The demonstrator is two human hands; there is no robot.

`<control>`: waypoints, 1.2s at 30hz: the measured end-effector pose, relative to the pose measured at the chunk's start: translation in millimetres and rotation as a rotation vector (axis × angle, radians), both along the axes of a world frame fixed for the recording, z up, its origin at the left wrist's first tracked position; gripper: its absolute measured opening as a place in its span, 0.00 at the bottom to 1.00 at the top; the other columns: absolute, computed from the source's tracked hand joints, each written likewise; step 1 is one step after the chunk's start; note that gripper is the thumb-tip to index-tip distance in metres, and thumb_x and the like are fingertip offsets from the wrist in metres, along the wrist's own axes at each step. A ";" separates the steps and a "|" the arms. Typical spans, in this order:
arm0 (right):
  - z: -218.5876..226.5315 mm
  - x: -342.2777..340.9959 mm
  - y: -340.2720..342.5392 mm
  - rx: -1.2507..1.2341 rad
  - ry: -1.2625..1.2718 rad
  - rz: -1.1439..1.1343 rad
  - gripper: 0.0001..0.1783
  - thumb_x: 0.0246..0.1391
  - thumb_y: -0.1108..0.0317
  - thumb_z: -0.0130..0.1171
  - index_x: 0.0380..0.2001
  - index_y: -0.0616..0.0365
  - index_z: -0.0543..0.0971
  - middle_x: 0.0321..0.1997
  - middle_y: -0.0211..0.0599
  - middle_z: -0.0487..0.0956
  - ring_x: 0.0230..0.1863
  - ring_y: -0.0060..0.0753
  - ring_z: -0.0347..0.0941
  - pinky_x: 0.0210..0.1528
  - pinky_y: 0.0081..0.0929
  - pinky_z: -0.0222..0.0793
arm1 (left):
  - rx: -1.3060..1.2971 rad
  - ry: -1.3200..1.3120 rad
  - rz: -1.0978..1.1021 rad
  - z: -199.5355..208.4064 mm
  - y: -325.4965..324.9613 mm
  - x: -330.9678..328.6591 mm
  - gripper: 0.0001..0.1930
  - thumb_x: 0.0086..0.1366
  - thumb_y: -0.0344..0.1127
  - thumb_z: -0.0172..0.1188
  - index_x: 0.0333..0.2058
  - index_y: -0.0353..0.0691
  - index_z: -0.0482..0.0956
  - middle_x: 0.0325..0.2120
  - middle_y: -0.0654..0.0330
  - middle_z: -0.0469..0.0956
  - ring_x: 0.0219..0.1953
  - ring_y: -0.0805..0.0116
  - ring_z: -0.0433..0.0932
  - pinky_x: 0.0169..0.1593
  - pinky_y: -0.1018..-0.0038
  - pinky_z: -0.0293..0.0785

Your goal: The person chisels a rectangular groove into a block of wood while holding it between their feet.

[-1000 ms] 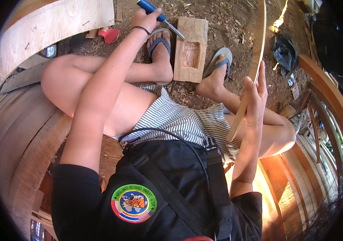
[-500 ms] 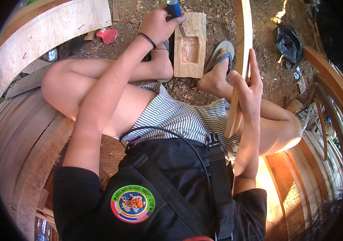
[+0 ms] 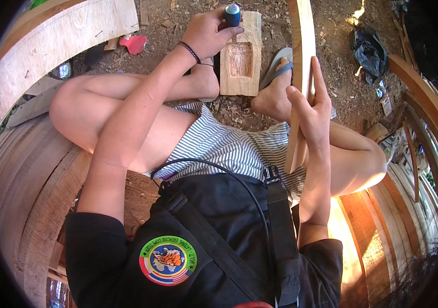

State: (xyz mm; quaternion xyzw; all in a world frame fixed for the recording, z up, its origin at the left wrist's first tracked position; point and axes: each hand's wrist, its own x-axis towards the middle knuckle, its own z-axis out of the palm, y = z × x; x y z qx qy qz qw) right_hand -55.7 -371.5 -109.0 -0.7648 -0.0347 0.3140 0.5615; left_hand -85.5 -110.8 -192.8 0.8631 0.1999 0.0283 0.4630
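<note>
My left hand (image 3: 207, 34) is closed round the blue handle of a chisel (image 3: 233, 16), whose metal-capped end points up at me. The chisel's blade is hidden behind the handle and fingers. Beneath it a pale wooden block (image 3: 227, 84) lies on the ground between my feet, with a rough rectangular recess (image 3: 241, 60) cut into its top. In my right hand (image 3: 315, 115) is a long wooden bar (image 3: 302, 38), gripped near its lower part, with the index finger stretched along its side. The bar's far end runs out of view at the top.
Curved planks with nails (image 3: 70, 38) stand at the far left. Stacked boards (image 3: 29, 174) flank me. A black plastic bag (image 3: 369, 54) and curved timber (image 3: 419, 90) lie at the right. A red scrap (image 3: 134, 44) and wood chips litter the dirt.
The chisel has tipped more upright and its handle has shifted slightly right and nearer, so its blade no longer shows. The wooden bar and my right hand have moved slightly left.
</note>
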 end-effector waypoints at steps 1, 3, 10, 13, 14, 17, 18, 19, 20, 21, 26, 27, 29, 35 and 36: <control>1.5 -0.1 1.2 -0.011 0.004 0.011 0.45 0.52 0.72 0.63 0.71 0.59 0.54 0.46 0.39 0.79 0.44 0.25 0.76 0.46 0.25 0.74 | 0.004 0.001 -0.004 -0.3 0.1 -0.6 0.14 0.57 0.43 0.69 0.39 0.44 0.83 0.30 0.50 0.83 0.33 0.53 0.84 0.37 0.63 0.79; 2.2 -0.3 1.6 -0.023 0.004 0.024 0.45 0.53 0.72 0.63 0.72 0.59 0.54 0.47 0.40 0.79 0.45 0.26 0.76 0.47 0.26 0.74 | 0.029 0.039 -0.026 2.1 -0.3 -1.2 0.14 0.57 0.44 0.68 0.39 0.45 0.83 0.30 0.50 0.83 0.34 0.53 0.84 0.37 0.62 0.79; 0.3 -1.7 1.6 -0.048 -0.045 0.042 0.45 0.53 0.71 0.63 0.71 0.61 0.54 0.48 0.41 0.78 0.46 0.28 0.76 0.48 0.26 0.74 | -0.010 0.020 -0.030 7.2 -0.7 -1.6 0.15 0.57 0.45 0.67 0.40 0.46 0.83 0.30 0.49 0.83 0.34 0.50 0.83 0.38 0.60 0.79; 0.3 -2.4 2.0 -0.033 -0.030 0.033 0.45 0.53 0.70 0.63 0.71 0.61 0.54 0.48 0.41 0.78 0.47 0.28 0.76 0.49 0.27 0.74 | 0.056 0.026 -0.054 10.5 -1.4 -0.4 0.14 0.58 0.44 0.67 0.40 0.46 0.82 0.31 0.49 0.83 0.35 0.50 0.83 0.38 0.60 0.79; -0.2 -2.5 1.8 -0.028 -0.029 0.032 0.45 0.53 0.70 0.63 0.71 0.61 0.53 0.48 0.41 0.78 0.47 0.28 0.76 0.49 0.27 0.74 | 0.056 0.032 -0.059 10.4 -1.5 0.0 0.14 0.58 0.43 0.67 0.41 0.46 0.82 0.31 0.49 0.83 0.35 0.50 0.83 0.38 0.60 0.79; -1.1 -2.8 0.9 -0.044 -0.032 0.050 0.45 0.53 0.70 0.62 0.71 0.62 0.54 0.48 0.41 0.78 0.47 0.28 0.76 0.49 0.27 0.73 | 0.047 0.018 -0.065 9.5 -2.9 -0.8 0.15 0.58 0.42 0.67 0.43 0.46 0.81 0.32 0.49 0.83 0.36 0.50 0.83 0.39 0.61 0.79; -1.6 -2.9 0.6 -0.052 -0.041 0.051 0.45 0.53 0.70 0.63 0.71 0.62 0.54 0.48 0.41 0.78 0.47 0.28 0.76 0.50 0.27 0.73 | 0.042 -0.011 -0.068 9.8 -3.1 -0.5 0.16 0.58 0.42 0.67 0.44 0.46 0.81 0.32 0.48 0.83 0.36 0.50 0.83 0.39 0.61 0.79; -2.3 -3.1 0.2 -0.059 -0.051 0.053 0.45 0.52 0.70 0.63 0.71 0.62 0.54 0.48 0.42 0.78 0.47 0.28 0.76 0.50 0.27 0.73 | 0.037 -0.040 -0.070 10.0 -3.5 -0.2 0.16 0.58 0.41 0.67 0.45 0.46 0.81 0.32 0.48 0.83 0.36 0.50 0.83 0.39 0.61 0.80; -2.6 -3.2 0.2 -0.067 -0.060 0.054 0.45 0.52 0.69 0.63 0.71 0.62 0.54 0.48 0.42 0.78 0.47 0.28 0.76 0.50 0.27 0.73 | 0.033 -0.049 -0.069 10.2 -4.1 -0.1 0.17 0.58 0.41 0.67 0.45 0.46 0.81 0.32 0.48 0.83 0.36 0.50 0.83 0.39 0.61 0.80; -1.9 -3.5 0.7 -0.067 -0.056 0.054 0.45 0.52 0.69 0.63 0.71 0.62 0.54 0.48 0.42 0.79 0.47 0.29 0.76 0.50 0.27 0.73 | 0.029 -0.058 -0.067 10.6 -5.0 -0.3 0.17 0.58 0.41 0.67 0.46 0.46 0.81 0.33 0.48 0.83 0.36 0.50 0.83 0.40 0.61 0.80; -1.8 -4.5 1.5 -0.048 -0.063 0.050 0.45 0.52 0.68 0.63 0.71 0.62 0.55 0.49 0.44 0.79 0.47 0.29 0.76 0.50 0.28 0.73 | 0.038 -0.110 -0.105 10.5 -8.1 -0.9 0.17 0.57 0.40 0.67 0.46 0.45 0.80 0.33 0.48 0.83 0.36 0.50 0.83 0.40 0.61 0.80; -2.4 -4.8 1.1 -0.055 -0.067 0.049 0.45 0.52 0.68 0.63 0.71 0.62 0.55 0.49 0.44 0.79 0.47 0.29 0.76 0.50 0.27 0.73 | 0.044 -0.102 -0.119 12.9 -8.5 -0.9 0.17 0.57 0.40 0.67 0.46 0.45 0.80 0.33 0.48 0.82 0.36 0.50 0.83 0.40 0.61 0.80; -3.1 -5.4 0.2 -0.068 -0.077 0.046 0.45 0.52 0.68 0.63 0.71 0.62 0.55 0.48 0.43 0.79 0.47 0.28 0.76 0.50 0.27 0.73 | 0.050 -0.103 -0.130 14.0 -9.9 -0.5 0.18 0.57 0.40 0.67 0.46 0.45 0.80 0.33 0.48 0.82 0.36 0.50 0.83 0.40 0.61 0.80; 1.9 -7.7 4.2 -0.059 -0.065 0.056 0.45 0.52 0.71 0.62 0.71 0.61 0.55 0.46 0.41 0.79 0.45 0.27 0.76 0.49 0.26 0.74 | 0.047 -0.132 -0.124 7.4 -8.2 -1.5 0.19 0.58 0.40 0.67 0.48 0.45 0.80 0.33 0.48 0.82 0.37 0.49 0.83 0.41 0.61 0.80; 1.9 -7.9 4.1 -0.067 -0.061 0.057 0.45 0.52 0.71 0.62 0.71 0.60 0.55 0.46 0.41 0.79 0.45 0.27 0.76 0.48 0.26 0.74 | 0.057 -0.136 -0.136 6.7 -8.0 -1.6 0.19 0.58 0.40 0.67 0.48 0.45 0.79 0.33 0.48 0.82 0.37 0.49 0.83 0.41 0.60 0.80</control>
